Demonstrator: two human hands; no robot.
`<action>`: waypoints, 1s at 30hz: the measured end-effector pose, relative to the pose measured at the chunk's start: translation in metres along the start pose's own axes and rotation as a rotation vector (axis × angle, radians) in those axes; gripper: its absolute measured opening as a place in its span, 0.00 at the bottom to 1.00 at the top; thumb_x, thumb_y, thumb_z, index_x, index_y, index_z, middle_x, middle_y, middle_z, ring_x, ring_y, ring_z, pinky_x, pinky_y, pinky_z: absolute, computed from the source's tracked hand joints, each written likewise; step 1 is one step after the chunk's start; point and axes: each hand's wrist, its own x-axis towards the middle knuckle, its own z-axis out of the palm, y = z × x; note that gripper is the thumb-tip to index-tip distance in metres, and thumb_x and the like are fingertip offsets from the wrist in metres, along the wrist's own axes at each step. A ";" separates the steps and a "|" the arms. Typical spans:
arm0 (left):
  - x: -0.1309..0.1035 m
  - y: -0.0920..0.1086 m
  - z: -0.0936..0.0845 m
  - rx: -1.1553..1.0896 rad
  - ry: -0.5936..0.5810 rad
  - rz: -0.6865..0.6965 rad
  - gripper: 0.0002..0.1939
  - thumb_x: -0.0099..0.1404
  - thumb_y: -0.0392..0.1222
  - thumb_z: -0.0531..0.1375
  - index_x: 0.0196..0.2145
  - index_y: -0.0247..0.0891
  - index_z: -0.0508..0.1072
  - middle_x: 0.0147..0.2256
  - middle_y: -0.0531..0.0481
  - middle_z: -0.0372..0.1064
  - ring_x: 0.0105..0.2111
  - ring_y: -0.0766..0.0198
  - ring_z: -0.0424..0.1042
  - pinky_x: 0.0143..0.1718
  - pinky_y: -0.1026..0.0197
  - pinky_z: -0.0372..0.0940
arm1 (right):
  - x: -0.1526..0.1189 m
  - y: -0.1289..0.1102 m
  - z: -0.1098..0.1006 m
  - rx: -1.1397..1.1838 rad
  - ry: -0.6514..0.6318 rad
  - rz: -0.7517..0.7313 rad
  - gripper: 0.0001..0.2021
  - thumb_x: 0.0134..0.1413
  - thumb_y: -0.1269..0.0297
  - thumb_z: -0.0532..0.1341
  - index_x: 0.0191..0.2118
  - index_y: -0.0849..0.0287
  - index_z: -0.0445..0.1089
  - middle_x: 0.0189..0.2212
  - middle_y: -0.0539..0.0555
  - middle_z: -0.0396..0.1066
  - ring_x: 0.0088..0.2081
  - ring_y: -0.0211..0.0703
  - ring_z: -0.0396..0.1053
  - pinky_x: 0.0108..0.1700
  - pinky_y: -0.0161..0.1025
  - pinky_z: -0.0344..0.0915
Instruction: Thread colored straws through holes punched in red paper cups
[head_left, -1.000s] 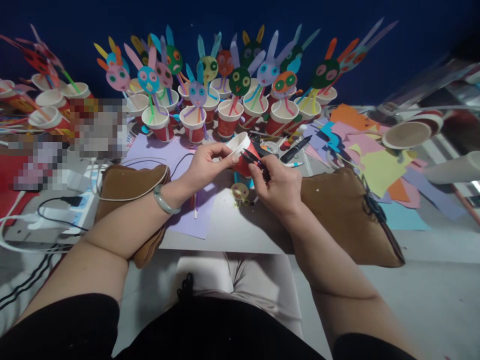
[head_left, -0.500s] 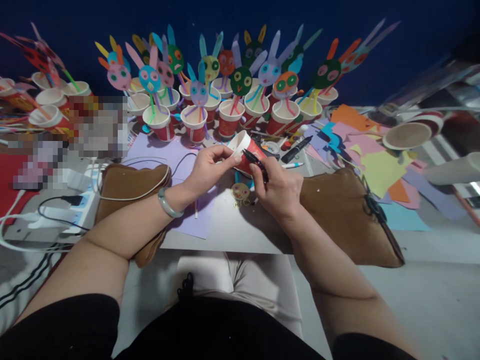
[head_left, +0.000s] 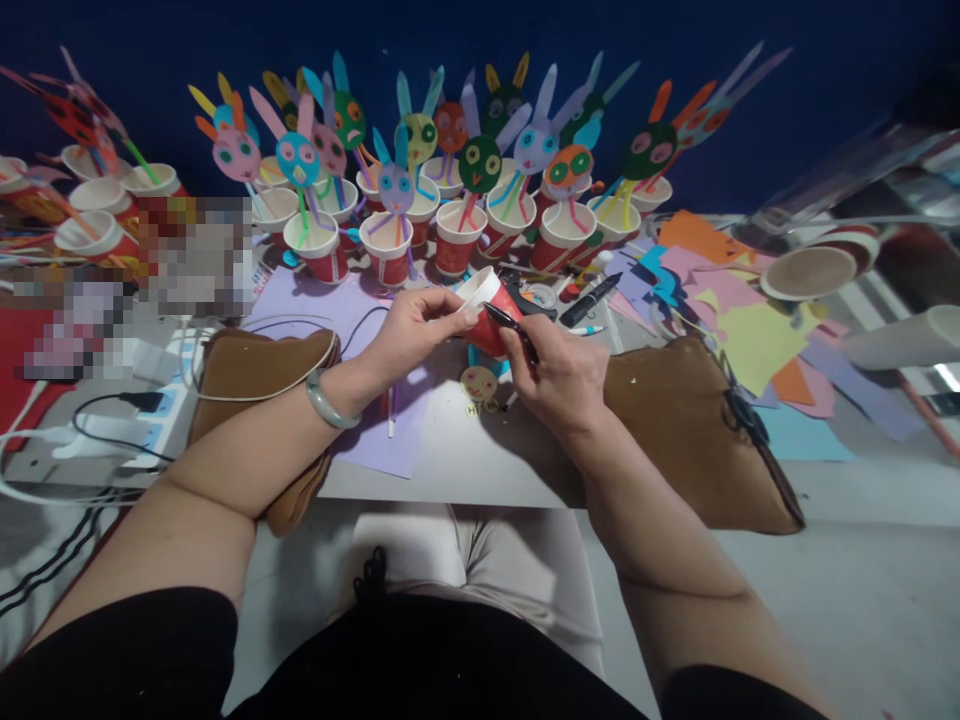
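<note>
My left hand (head_left: 426, 325) pinches the white rim of a red paper cup (head_left: 504, 299), which is tilted with its mouth toward the upper left. In my right hand (head_left: 559, 365) is a slim black pen (head_left: 510, 320), its tip at the cup's side just below the rim. My fingers hide part of the cup's wall. Below the cup, on the table, lies a round yellow paper face (head_left: 478, 384) with pink eyes and two small lettered discs (head_left: 481, 408) at its lower edge.
Behind stand several red cups (head_left: 460, 245) with paper rabbit faces on straws. Brown cushions (head_left: 694, 430) lie under both forearms. Coloured paper scraps (head_left: 757, 335) and stacked cups (head_left: 810, 275) are at right; a power strip (head_left: 161, 415) with cables is at left. A black marker (head_left: 592, 300) lies beyond my right hand.
The cup has turned slightly and shifted a little to the left between my hands. The pen stays against its side, and both hands keep their hold.
</note>
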 end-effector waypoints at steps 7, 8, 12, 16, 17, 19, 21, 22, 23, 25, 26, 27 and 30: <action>0.005 -0.001 -0.008 0.031 -0.030 -0.021 0.17 0.57 0.53 0.73 0.28 0.36 0.76 0.28 0.52 0.74 0.30 0.67 0.71 0.36 0.62 0.67 | 0.013 0.010 -0.002 0.845 -0.017 0.264 0.27 0.62 0.34 0.60 0.28 0.53 0.61 0.18 0.45 0.56 0.21 0.35 0.54 0.26 0.38 0.52; 0.006 -0.001 -0.009 0.021 -0.037 -0.020 0.16 0.58 0.51 0.72 0.28 0.36 0.76 0.28 0.53 0.73 0.30 0.67 0.70 0.36 0.62 0.67 | 0.015 0.013 -0.001 0.967 -0.020 0.329 0.28 0.59 0.32 0.61 0.27 0.52 0.59 0.18 0.44 0.53 0.20 0.34 0.51 0.24 0.37 0.51; 0.008 -0.002 -0.009 -0.069 -0.091 0.016 0.10 0.58 0.43 0.69 0.27 0.36 0.72 0.28 0.55 0.70 0.31 0.69 0.68 0.37 0.63 0.65 | 0.020 0.025 0.005 1.155 -0.007 0.545 0.29 0.50 0.33 0.69 0.29 0.51 0.59 0.18 0.41 0.49 0.18 0.32 0.47 0.20 0.35 0.47; 0.008 -0.002 -0.006 -0.144 -0.134 0.084 0.07 0.55 0.38 0.67 0.27 0.37 0.71 0.28 0.56 0.68 0.31 0.70 0.66 0.36 0.64 0.63 | 0.022 0.023 0.013 1.221 -0.076 0.654 0.26 0.46 0.37 0.73 0.32 0.52 0.66 0.22 0.45 0.63 0.23 0.36 0.63 0.24 0.36 0.61; 0.007 -0.002 -0.006 -0.158 -0.139 0.097 0.07 0.55 0.37 0.67 0.27 0.37 0.71 0.28 0.56 0.68 0.31 0.70 0.67 0.36 0.64 0.64 | 0.023 0.021 0.014 1.254 -0.114 0.668 0.25 0.45 0.37 0.73 0.33 0.52 0.69 0.25 0.47 0.69 0.27 0.39 0.68 0.28 0.38 0.67; 0.007 -0.002 -0.006 -0.168 -0.141 0.116 0.08 0.55 0.38 0.68 0.28 0.37 0.71 0.29 0.56 0.69 0.31 0.69 0.67 0.37 0.64 0.65 | 0.023 0.017 0.014 1.324 -0.208 0.689 0.26 0.43 0.36 0.74 0.37 0.52 0.73 0.31 0.51 0.76 0.34 0.46 0.75 0.34 0.43 0.74; 0.008 -0.002 -0.007 -0.159 -0.136 0.130 0.08 0.56 0.39 0.69 0.29 0.37 0.72 0.29 0.56 0.69 0.32 0.69 0.68 0.37 0.64 0.65 | 0.022 0.014 0.012 1.371 -0.306 0.706 0.28 0.39 0.37 0.75 0.38 0.53 0.75 0.32 0.52 0.79 0.34 0.49 0.76 0.36 0.46 0.77; 0.007 -0.002 -0.007 -0.153 -0.134 0.134 0.09 0.56 0.40 0.69 0.29 0.37 0.73 0.30 0.55 0.70 0.32 0.69 0.68 0.37 0.64 0.66 | 0.022 0.014 0.010 1.381 -0.349 0.712 0.29 0.37 0.37 0.76 0.38 0.54 0.76 0.31 0.53 0.79 0.33 0.48 0.76 0.36 0.46 0.77; 0.007 -0.001 -0.007 -0.147 -0.135 0.137 0.09 0.57 0.41 0.70 0.30 0.37 0.74 0.30 0.55 0.70 0.33 0.69 0.69 0.38 0.64 0.66 | 0.022 0.014 0.009 1.385 -0.378 0.713 0.29 0.35 0.38 0.77 0.38 0.55 0.76 0.30 0.53 0.78 0.31 0.48 0.76 0.36 0.46 0.77; 0.007 0.000 -0.008 -0.132 -0.141 0.141 0.10 0.58 0.44 0.71 0.32 0.38 0.76 0.32 0.54 0.72 0.34 0.68 0.70 0.39 0.63 0.68 | 0.021 0.014 0.007 1.377 -0.380 0.692 0.30 0.33 0.41 0.78 0.38 0.56 0.76 0.30 0.53 0.78 0.31 0.47 0.76 0.36 0.47 0.77; 0.007 0.001 -0.009 -0.117 -0.144 0.144 0.11 0.58 0.46 0.71 0.33 0.38 0.77 0.33 0.53 0.73 0.35 0.67 0.71 0.40 0.62 0.69 | 0.021 0.015 0.007 1.365 -0.358 0.668 0.30 0.33 0.41 0.78 0.39 0.55 0.75 0.31 0.53 0.79 0.32 0.48 0.76 0.37 0.47 0.77; 0.007 0.001 -0.009 -0.095 -0.143 0.149 0.12 0.59 0.48 0.71 0.33 0.39 0.77 0.34 0.52 0.74 0.36 0.66 0.72 0.42 0.61 0.69 | 0.021 0.015 0.008 1.345 -0.329 0.637 0.30 0.33 0.41 0.78 0.39 0.55 0.74 0.32 0.53 0.79 0.33 0.49 0.77 0.38 0.48 0.78; 0.008 -0.003 -0.011 -0.017 -0.107 0.177 0.14 0.60 0.51 0.71 0.32 0.39 0.77 0.40 0.48 0.75 0.43 0.62 0.74 0.49 0.58 0.70 | 0.020 0.017 0.012 1.242 -0.227 0.547 0.31 0.34 0.38 0.78 0.38 0.53 0.71 0.32 0.52 0.77 0.35 0.50 0.76 0.40 0.51 0.78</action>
